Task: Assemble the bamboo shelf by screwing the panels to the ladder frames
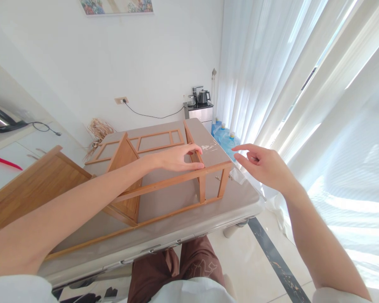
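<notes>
A light-brown wooden shelf frame (164,184) lies on its side on the table, with upright boards joined to its rails. My left hand (180,158) grips it near the right end, thumb on the upper rail and fingers over a narrow wooden board (191,136). To the right of the frame's end, my right hand (267,166) is raised in the air. Its index finger and thumb stretch out apart, the other fingers curl, and I see nothing between them. Small screws (217,177) lie on the table by the frame's right end.
Another ladder-like wooden frame (139,145) lies flat at the back of the grey table (246,195). White scraps (210,146) lie nearby. Blue water bottles (225,136) and a cabinet with a kettle (204,97) stand beyond. Curtains (262,71) hang on the right.
</notes>
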